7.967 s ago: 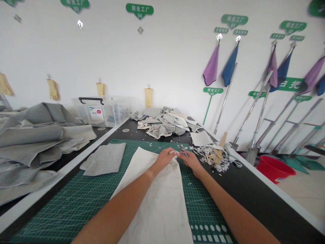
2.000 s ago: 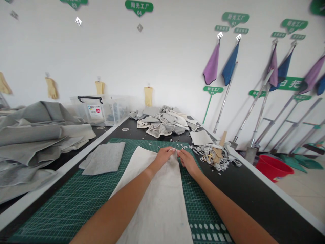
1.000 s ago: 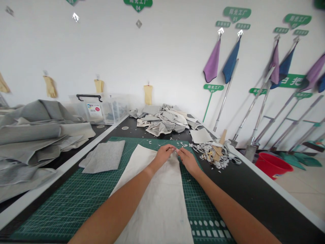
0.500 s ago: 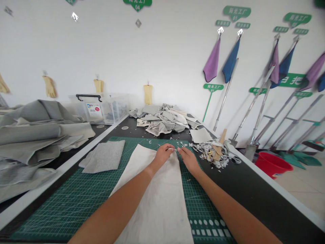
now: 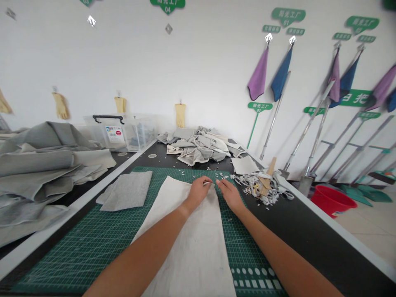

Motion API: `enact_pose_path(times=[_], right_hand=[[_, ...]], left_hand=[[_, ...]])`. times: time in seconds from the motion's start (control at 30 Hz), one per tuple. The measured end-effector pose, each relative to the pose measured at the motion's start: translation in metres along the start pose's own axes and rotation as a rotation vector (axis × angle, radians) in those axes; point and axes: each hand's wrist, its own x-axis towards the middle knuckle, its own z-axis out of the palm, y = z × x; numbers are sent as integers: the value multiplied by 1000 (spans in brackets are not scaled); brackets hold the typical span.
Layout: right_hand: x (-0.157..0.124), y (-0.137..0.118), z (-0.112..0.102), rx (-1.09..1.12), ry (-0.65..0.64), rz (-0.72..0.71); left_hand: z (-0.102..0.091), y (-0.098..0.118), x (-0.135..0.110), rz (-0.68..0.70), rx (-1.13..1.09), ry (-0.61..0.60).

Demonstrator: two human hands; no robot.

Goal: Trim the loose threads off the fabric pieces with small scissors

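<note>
Left hand (image 5: 199, 189) pinching white cloth (image 5: 201, 247) at its far right corner. Right hand (image 5: 229, 194) just beside, fingers curled; can't tell whether gripping anything. Cloth lies on green mat (image 5: 93, 243). A slack pinch could let the edge slip. Corner mostly hidden by fingers; cloth's near end out of frame.

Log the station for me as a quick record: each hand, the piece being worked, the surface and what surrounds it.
Left hand: pinching the far edge of the pale cloth
Right hand: fingertips beside that cloth's far right corner; contact unclear
Surface: green cutting mat under the pale cloth
Left on mat: gray cloth pieces
Right of mat: pile of shredded trimmings
Beyond mat: heap of gray and white cloth
Floor, right: red bucket
</note>
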Motion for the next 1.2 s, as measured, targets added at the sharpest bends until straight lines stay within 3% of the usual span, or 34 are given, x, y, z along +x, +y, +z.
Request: enact_pose_path(times=[0.63,0.83,1.2], right_hand=[[-1,0,0,33,-12,9],[-1,0,1,30,-9,17],[-2,-3,-1,28,-21,2]], left_hand=[[-1,6,-8,43,373,57],[-1,11,-13,-34,533,87],[-4,13,-9,-16,382,63]])
